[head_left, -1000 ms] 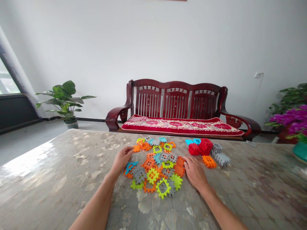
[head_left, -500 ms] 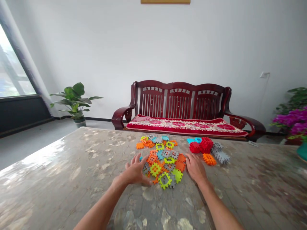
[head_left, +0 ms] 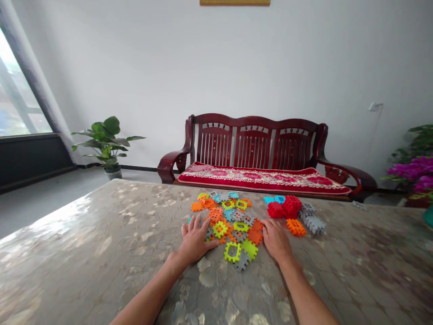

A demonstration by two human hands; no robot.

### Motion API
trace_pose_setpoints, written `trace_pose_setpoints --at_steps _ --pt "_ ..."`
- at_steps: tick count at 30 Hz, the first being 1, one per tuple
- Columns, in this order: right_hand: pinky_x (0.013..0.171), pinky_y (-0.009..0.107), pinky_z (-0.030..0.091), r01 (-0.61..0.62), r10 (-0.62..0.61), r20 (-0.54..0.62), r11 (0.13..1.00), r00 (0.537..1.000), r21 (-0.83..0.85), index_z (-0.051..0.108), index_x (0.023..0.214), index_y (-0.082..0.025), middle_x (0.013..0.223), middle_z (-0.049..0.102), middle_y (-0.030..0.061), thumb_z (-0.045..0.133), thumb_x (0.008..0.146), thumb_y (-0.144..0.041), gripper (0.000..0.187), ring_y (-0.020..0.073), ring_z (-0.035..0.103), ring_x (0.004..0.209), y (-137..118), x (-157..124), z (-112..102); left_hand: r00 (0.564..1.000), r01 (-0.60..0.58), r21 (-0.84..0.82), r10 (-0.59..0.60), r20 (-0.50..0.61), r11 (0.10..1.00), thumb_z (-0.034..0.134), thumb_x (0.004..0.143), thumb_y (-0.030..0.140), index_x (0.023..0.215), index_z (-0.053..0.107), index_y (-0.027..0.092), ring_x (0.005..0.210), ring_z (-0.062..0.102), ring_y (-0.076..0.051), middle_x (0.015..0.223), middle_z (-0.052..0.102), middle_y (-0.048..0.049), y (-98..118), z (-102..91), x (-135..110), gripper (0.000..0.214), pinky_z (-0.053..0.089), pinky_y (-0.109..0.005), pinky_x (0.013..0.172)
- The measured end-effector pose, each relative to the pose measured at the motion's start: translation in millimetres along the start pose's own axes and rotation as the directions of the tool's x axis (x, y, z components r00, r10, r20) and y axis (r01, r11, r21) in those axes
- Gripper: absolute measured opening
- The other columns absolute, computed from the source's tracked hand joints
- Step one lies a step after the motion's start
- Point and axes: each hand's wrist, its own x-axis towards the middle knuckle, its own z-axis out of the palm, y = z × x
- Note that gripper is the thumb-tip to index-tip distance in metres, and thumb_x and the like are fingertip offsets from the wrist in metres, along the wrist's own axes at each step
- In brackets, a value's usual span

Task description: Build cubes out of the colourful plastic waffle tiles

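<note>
A loose pile of toothed plastic building tiles in orange, lime, grey and blue lies between my hands. My left hand (head_left: 196, 239) rests at the pile's left side with its fingers spread, partly covering a few tiles. Close to its thumb is a lime tile (head_left: 220, 229). My right hand (head_left: 276, 240) lies palm down against the right side, its fingers extended and the fingertips at an orange tile (head_left: 255, 237). At the near end are a lime square frame (head_left: 232, 252) and a grey tile (head_left: 242, 262). Neither hand visibly grips a tile.
Right of the pile sit red tiles (head_left: 291, 206), blue tiles (head_left: 279, 199), an orange stack (head_left: 296, 227) and grey tiles (head_left: 315, 224). The table (head_left: 101, 253) has a patterned cover. Beyond its far edge stands a wooden bench (head_left: 252, 121). Purple flowers (head_left: 411, 172) are at the right.
My left hand has moved slightly right, flattening onto the pile's left edge with its fingers spread. Several nearby tiles have shifted a little. My right hand has stayed nearly in place.
</note>
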Motion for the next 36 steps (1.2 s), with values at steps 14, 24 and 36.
trace_pose_setpoints --at_steps 14,24,36 --pt "0.095 0.036 0.044 0.0 0.005 -0.034 0.991 0.999 0.137 0.065 0.111 -0.022 0.11 0.068 0.0063 0.035 0.089 -0.015 0.038 0.0208 0.059 0.106 6 0 4 0.929 -0.357 -0.084 0.363 0.075 0.93 0.06 0.067 0.072 0.148 0.034 0.034 0.147 0.01 -0.039 0.16 0.02 -0.0121 70 11.1 -28 0.093 0.002 -0.065 0.114" --pt "0.099 0.036 0.044 -0.037 0.044 -0.027 0.976 0.999 0.216 0.064 0.112 -0.02 0.112 0.068 0.0077 0.032 0.092 -0.021 0.038 0.0204 0.059 0.108 6 1 3 0.935 -0.355 -0.1 0.355 -0.019 0.93 0.046 0.081 0.067 0.145 0.039 0.034 0.145 0.018 -0.037 0.158 0.027 -0.0094 102 23.2 -13 0.072 0.008 -0.064 0.115" --pt "0.104 0.039 0.041 -0.051 0.057 -0.009 0.953 0.998 0.3 0.061 0.119 -0.02 0.121 0.064 0.009 0.047 0.086 -0.03 0.038 0.0228 0.056 0.116 -6 3 -1 0.841 0.234 -0.289 -0.343 -0.419 0.928 0.037 0.093 0.033 0.125 0.06 0.022 0.123 0.052 -0.027 0.132 0.06 -0.0105 -37 -21.4 26 0.041 0.033 -0.045 0.107"
